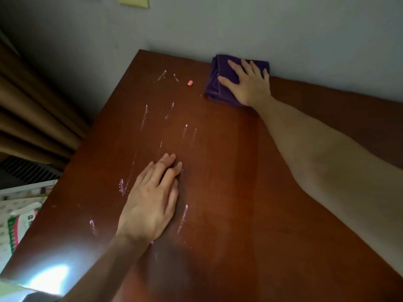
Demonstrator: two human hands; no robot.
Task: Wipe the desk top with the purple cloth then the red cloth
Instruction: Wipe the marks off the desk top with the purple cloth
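Note:
The reddish-brown wooden desk top (229, 192) fills the view and carries several white chalky streaks (144, 115) on its left half. A folded purple cloth (214, 83) lies at the far edge against the wall. My right hand (248, 83) presses flat on the purple cloth, fingers spread, arm stretched across the desk. My left hand (150, 199) rests palm down on the bare desk near the middle, fingers together, holding nothing. No red cloth is in view.
A small pink piece (190, 83) lies on the desk left of the cloth. A grey wall (239, 25) runs behind the desk. Brown curtains (32, 110) hang at the left, and a printed bag (19, 227) sits below the desk's left edge.

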